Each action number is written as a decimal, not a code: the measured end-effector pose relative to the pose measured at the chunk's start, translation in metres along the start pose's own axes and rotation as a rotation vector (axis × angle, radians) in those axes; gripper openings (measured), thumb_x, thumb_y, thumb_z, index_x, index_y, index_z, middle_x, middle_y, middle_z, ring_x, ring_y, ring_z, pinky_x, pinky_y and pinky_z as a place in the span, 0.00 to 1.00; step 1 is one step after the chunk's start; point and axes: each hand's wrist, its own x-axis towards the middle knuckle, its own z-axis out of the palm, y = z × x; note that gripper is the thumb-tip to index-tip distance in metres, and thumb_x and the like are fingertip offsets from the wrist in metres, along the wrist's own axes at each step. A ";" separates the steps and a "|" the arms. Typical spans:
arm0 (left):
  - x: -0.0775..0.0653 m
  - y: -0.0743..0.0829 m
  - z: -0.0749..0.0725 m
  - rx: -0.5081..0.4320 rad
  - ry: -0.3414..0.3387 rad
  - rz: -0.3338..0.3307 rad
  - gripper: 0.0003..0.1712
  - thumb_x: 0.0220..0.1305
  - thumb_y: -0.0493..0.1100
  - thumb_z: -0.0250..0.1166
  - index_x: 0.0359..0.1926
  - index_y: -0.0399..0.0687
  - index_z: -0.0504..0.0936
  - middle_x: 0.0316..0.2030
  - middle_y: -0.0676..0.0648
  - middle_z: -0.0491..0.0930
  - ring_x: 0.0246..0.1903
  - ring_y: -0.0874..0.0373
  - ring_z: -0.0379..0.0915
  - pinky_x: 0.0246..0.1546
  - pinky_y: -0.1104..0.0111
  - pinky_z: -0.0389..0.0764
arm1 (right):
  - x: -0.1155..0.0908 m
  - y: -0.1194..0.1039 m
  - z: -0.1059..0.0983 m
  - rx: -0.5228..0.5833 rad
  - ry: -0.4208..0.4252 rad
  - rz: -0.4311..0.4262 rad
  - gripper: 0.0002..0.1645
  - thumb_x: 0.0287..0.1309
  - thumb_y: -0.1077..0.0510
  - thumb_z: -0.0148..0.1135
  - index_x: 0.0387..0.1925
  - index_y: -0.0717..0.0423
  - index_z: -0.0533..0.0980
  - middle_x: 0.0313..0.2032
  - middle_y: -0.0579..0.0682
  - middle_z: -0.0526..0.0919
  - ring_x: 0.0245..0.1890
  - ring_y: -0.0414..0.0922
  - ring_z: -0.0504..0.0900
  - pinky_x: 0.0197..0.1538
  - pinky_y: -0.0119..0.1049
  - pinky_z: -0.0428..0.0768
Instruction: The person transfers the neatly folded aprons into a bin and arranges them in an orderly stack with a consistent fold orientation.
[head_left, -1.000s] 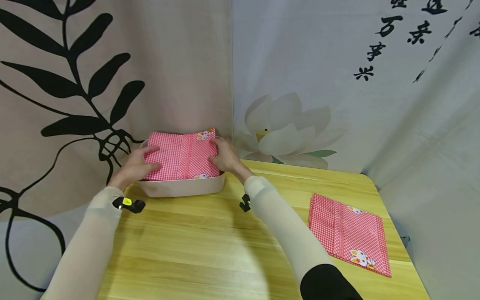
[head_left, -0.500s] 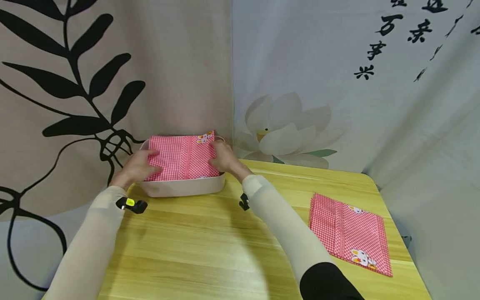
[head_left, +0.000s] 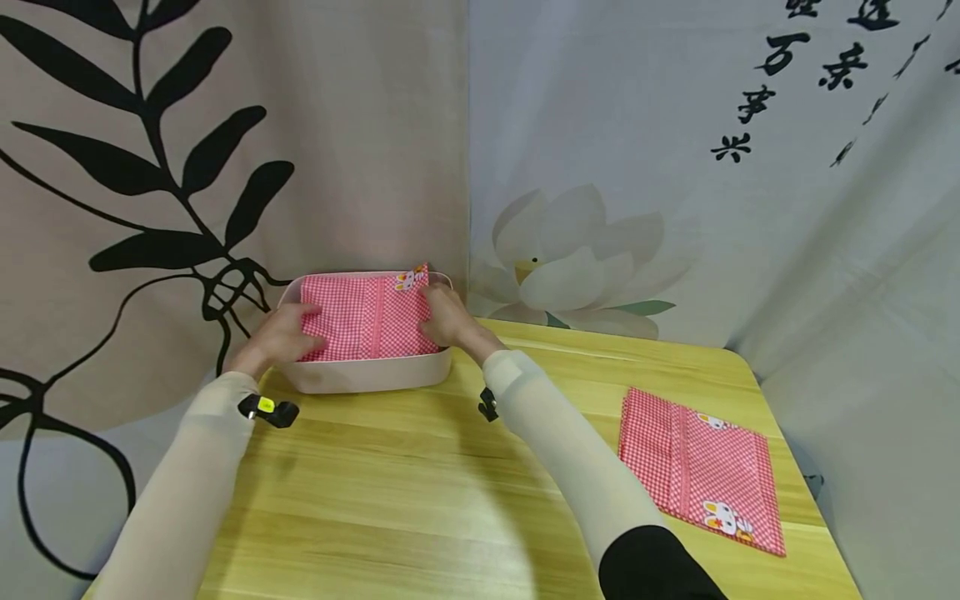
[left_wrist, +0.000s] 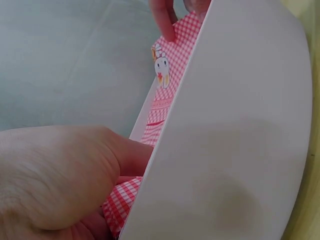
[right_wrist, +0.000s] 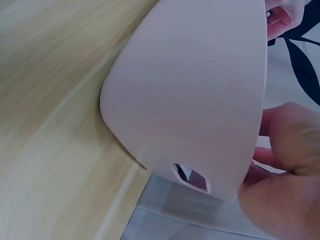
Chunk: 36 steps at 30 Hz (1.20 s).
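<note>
A folded red-and-white checked cloth (head_left: 363, 317) with a rabbit print lies in a pale pink plastic bin (head_left: 367, 377) at the table's far left. My left hand (head_left: 281, 337) holds the cloth's left side, its thumb reaching over the rim. In the left wrist view, checked fabric (left_wrist: 122, 200) shows between that thumb and the curled fingers. At the opposite end, my right hand (head_left: 450, 318) grips the cloth's right edge. One corner with a rabbit still sticks up above the rim there. The bin's wall hides most of the cloth in the right wrist view.
A second folded checked cloth (head_left: 701, 471) with rabbits lies flat on the right of the wooden table (head_left: 390, 483). Printed curtains (head_left: 360, 133) hang close behind the bin. The bin has a slot (right_wrist: 192, 177) in its end wall.
The cloth has sunk lower into the bin, and more of the back rim shows. Both hands have gone down slightly with it. The second cloth has stayed put.
</note>
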 end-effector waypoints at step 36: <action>-0.002 0.007 0.006 -0.036 -0.037 0.005 0.58 0.84 0.61 0.65 0.92 0.38 0.43 0.88 0.23 0.48 0.86 0.20 0.51 0.83 0.25 0.61 | -0.015 0.004 -0.005 0.086 -0.037 -0.175 0.54 0.77 0.39 0.69 0.91 0.51 0.56 0.91 0.58 0.58 0.93 0.57 0.52 0.92 0.60 0.59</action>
